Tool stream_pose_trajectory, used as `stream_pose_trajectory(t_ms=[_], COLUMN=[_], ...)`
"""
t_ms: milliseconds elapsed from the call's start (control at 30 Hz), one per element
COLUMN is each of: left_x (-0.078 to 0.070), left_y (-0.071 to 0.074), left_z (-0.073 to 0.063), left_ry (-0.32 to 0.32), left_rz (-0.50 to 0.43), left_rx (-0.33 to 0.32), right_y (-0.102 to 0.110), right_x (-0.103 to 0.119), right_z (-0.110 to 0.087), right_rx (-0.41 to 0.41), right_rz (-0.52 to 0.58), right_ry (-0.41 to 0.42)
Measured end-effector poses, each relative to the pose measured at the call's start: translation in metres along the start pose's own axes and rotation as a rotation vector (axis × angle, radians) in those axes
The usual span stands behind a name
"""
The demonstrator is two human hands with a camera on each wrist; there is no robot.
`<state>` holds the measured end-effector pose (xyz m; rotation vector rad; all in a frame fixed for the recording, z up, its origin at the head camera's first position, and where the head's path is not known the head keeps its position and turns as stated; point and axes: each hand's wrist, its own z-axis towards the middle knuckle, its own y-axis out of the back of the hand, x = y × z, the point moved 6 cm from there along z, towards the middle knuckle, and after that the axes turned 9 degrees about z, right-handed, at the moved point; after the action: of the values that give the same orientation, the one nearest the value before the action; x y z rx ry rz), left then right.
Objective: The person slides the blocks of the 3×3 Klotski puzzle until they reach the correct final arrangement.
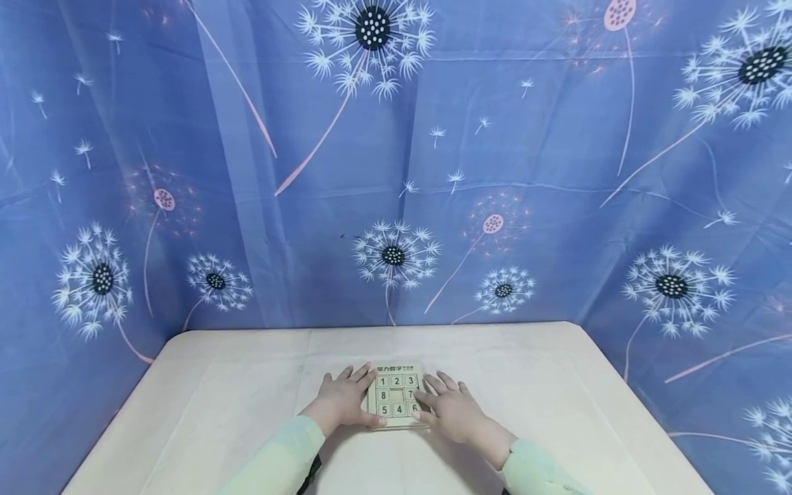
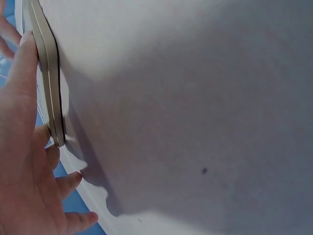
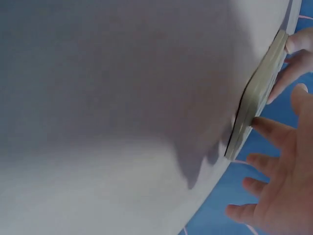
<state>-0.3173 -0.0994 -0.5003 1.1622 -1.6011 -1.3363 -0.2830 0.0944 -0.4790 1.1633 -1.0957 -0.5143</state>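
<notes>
A pale wooden number slide puzzle point(image 1: 397, 423) lies on the table, with numbered tiles around a bare middle square point(image 1: 397, 394). From top left, its rows read 1, 2, 3, then 8, gap, 7, then 5, 4, 6. My left hand point(image 1: 342, 399) holds the left side of the frame, its thumb near the lower corner and its index finger near the upper one. On the right, my right hand point(image 1: 454, 412) has its fingers spread. Its index finger reaches the 7 tile and its thumb the 6 tile. The left wrist view shows the puzzle's side edge point(image 2: 53, 73).
A pale cloth-covered table point(image 1: 247, 385) lies under the puzzle. Behind it and at both sides hangs a blue curtain point(image 1: 322, 275) with dandelion prints. Light green sleeves point(image 1: 278, 457) cover both forearms.
</notes>
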Motion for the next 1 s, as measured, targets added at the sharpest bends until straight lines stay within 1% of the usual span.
stream_pose_trajectory(t_ms=[167,300,367,467,600,700,767,1000], left_x=[-0.001,-0.002,-0.001,0.000,0.001,0.001,0.001,0.000], left_y=[-0.002,-0.002,-0.001,0.001,0.003,0.003,0.003,0.003], left_z=[0.000,-0.001,-0.001,-0.002,-0.003,-0.003,-0.003,-0.002], left_ry=[-0.010,-0.009,-0.008,-0.004,0.007,0.008,0.006,0.007], left_rz=[-0.005,-0.006,-0.014,-0.021,-0.017,-0.012,-0.013,-0.017], left_rx=[0.004,0.000,-0.002,-0.006,-0.003,-0.001,-0.001,0.002], right_y=[-0.011,-0.011,-0.008,-0.004,-0.002,-0.004,-0.004,-0.003], right_x=[0.013,0.020,0.018,0.013,0.007,0.005,0.003,-0.001], right_z=[0.009,0.012,0.008,-0.005,-0.022,-0.026,-0.025,-0.007], right_rx=[0.029,0.043,0.037,0.031,0.040,0.035,0.023,-0.018], right_rz=[0.011,-0.004,-0.007,-0.010,-0.021,-0.026,-0.031,-0.028], right_ry=[0.040,0.042,0.037,0.039,0.072,0.090,0.087,0.052])
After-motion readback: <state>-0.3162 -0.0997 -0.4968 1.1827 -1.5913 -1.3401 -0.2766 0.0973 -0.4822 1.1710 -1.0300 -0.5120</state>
